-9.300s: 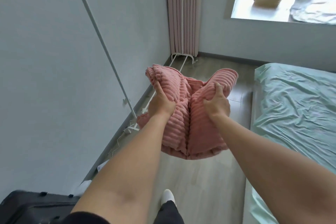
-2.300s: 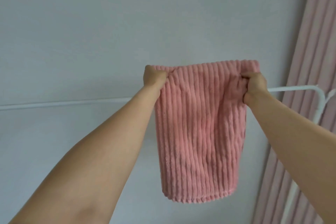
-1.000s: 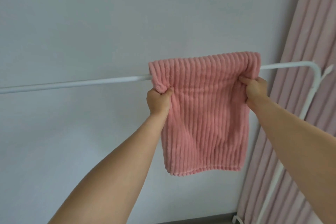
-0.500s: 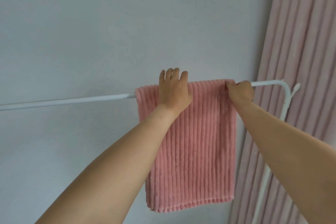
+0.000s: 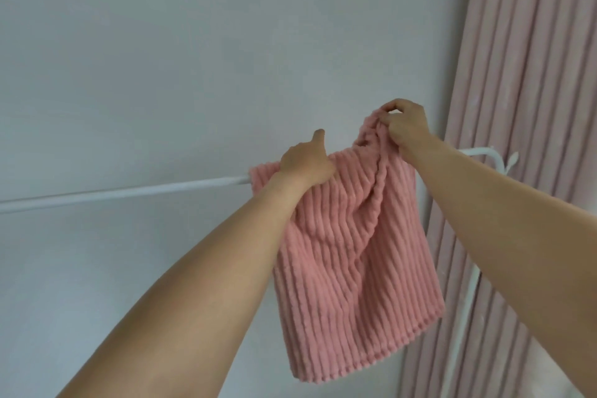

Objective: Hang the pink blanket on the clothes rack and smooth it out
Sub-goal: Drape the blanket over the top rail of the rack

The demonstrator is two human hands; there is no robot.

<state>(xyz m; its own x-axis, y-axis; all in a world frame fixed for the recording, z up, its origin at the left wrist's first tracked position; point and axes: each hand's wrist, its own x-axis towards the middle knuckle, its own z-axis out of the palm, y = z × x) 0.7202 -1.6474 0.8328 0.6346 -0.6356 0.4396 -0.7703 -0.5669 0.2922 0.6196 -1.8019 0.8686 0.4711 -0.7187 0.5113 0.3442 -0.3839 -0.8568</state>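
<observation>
1. two hands are at the top of the pink blanket [image 5: 352, 255], which hangs over the white bar of the clothes rack [image 5: 129, 192], close to the bar's right end, beside the pink curtain [image 5: 529, 107].
2. left hand [image 5: 305, 163] rests on the blanket's top edge where it crosses the bar. its fingers are curled down on the cloth with the thumb sticking up; i judge it is pinning the cloth, but a full grip around the bar cannot be seen.
3. right hand [image 5: 405, 126] has its fingers closed in a pinch on the upper right corner of the blanket and holds that corner above the bar, so the cloth bunches and slanted folds run down from it.
4. step in hand, as i judge: the hanging is mostly done, and the person is adjusting the right side before the smoothing.
5. next move calls for bringing the raised corner down and out toward the right end of the bar, while the left hand keeps the other side from sliding.
6. after that, both palms should stroke down the front face to take out the slanted folds.
</observation>
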